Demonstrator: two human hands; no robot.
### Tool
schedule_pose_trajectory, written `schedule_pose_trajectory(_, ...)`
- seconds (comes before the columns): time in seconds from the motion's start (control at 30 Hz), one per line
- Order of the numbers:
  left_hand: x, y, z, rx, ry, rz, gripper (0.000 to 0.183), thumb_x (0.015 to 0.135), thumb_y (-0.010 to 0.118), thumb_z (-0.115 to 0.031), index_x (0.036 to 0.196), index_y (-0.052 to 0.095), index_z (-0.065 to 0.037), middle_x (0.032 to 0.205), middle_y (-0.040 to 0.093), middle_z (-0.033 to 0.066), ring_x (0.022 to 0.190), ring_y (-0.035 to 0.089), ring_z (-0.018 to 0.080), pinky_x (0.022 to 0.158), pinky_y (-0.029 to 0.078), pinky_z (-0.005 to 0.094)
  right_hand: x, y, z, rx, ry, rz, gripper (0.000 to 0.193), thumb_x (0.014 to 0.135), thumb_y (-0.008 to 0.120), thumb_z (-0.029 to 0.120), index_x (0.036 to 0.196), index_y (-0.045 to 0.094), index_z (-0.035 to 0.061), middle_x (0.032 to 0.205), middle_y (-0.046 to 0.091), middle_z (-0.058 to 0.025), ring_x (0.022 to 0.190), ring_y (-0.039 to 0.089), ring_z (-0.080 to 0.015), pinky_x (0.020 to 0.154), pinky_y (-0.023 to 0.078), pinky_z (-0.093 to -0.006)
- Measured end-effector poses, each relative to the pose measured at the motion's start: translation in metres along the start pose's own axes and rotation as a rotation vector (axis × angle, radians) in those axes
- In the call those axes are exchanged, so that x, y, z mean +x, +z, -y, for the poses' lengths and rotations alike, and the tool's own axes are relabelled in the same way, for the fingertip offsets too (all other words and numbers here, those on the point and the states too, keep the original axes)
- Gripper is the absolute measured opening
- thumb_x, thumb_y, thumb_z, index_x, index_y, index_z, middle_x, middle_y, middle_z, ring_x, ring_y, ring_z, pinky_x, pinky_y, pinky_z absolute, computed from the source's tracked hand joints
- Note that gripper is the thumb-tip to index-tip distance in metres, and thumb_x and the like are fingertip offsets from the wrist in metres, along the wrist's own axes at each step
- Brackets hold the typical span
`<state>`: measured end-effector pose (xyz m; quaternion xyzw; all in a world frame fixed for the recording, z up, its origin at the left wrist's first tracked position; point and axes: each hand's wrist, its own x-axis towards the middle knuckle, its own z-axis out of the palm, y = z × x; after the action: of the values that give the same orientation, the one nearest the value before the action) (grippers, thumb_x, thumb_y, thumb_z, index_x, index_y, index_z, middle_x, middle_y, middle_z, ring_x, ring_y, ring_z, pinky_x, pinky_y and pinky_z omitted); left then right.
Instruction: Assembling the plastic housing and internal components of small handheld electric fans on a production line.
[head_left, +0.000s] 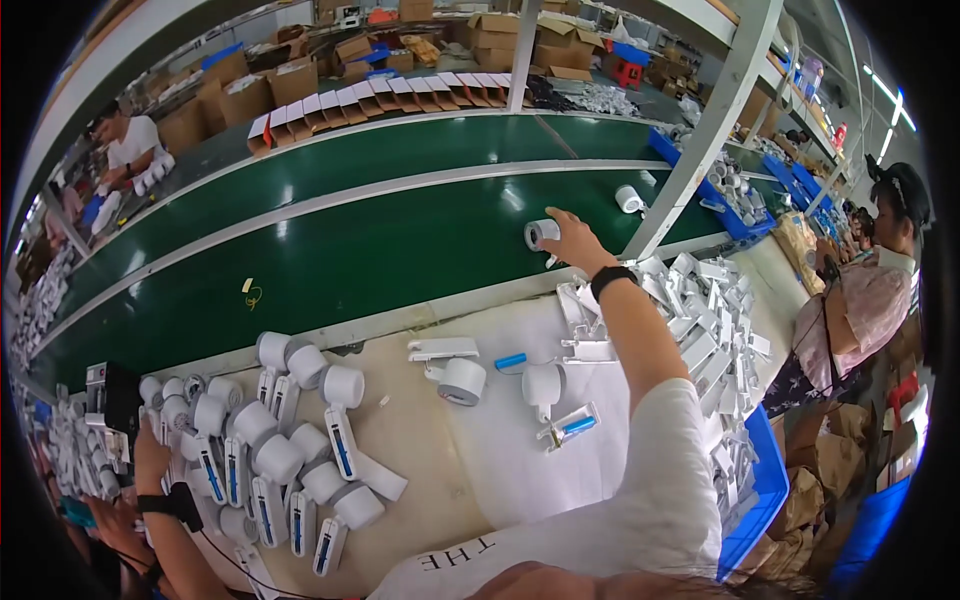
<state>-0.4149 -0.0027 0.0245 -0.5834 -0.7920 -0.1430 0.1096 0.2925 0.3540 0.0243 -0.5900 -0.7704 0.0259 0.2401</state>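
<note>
My right hand [580, 244] reaches far out over the green conveyor belt, its fingers curved round a white, cylindrical track-light head [541, 235] with a grey rim. On the left, my left hand [152, 458] is beside a crowd of white track lights [278, 458], many with long flat housings showing blue strips. Its fingers are partly hidden, so their grip does not show. On the table between my arms are a track light [461, 380], a second light head [543, 388], a blue cylindrical part [510, 360] and an opened housing [573, 426] with a blue part inside.
White housings [705, 320] heap up right of my arm, above a blue bin [762, 480]. Another light head [628, 199] lies on the belt by a metal post [705, 130]. A co-worker [855, 300] stands at right; another person's hand [112, 520] shows lower left.
</note>
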Motion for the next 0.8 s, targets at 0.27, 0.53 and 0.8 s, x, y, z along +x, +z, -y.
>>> schedule_pose_trajectory(0.27, 0.010, -0.062, -0.170, -0.435, 0.032, 0.069, 0.045, 0.071, 0.055, 0.006, 0.115, 0.052, -0.001, 0.111, 0.058, 0.0144, 0.103, 0.055, 0.0241, 0.089, 0.042, 0.0306, 0.030, 0.016, 0.040, -0.163, 0.174, 0.299, 0.071, 0.063, 0.072, 0.030, 0.126, 0.043, 0.0155, 0.117, 0.047, -0.0209, 0.100, 0.055, -0.0348, 0.084, 0.047, -0.0394)
schedule_pose_trajectory(0.53, 0.013, -0.057, -0.352, -0.854, 0.611, 0.164, 0.066, 0.070, 0.071, -0.016, 0.126, 0.041, -0.002, 0.129, 0.045, 0.0143, 0.120, 0.042, 0.0246, 0.100, 0.032, 0.0344, -0.060, -0.080, 0.177, 1.406, 0.111, 0.294, 0.072, 0.076, 0.067, 0.019, 0.135, 0.026, 0.0083, 0.116, 0.049, -0.0083, 0.100, 0.056, -0.0215, 0.076, 0.053, -0.0353)
schedule_pose_trajectory(0.8, -0.054, -0.038, -0.429, -1.100, 0.728, -0.123, 0.070, 0.069, 0.071, -0.015, 0.125, 0.031, 0.000, 0.122, 0.043, 0.0197, 0.111, 0.046, 0.0357, 0.089, 0.042, 0.0370, -0.164, -0.099, 0.253, 1.675, 0.103, 0.103, 0.058, 0.080, 0.065, 0.028, 0.125, 0.035, 0.0080, 0.114, 0.050, -0.0131, 0.103, 0.055, -0.0240, 0.073, 0.052, -0.0306)
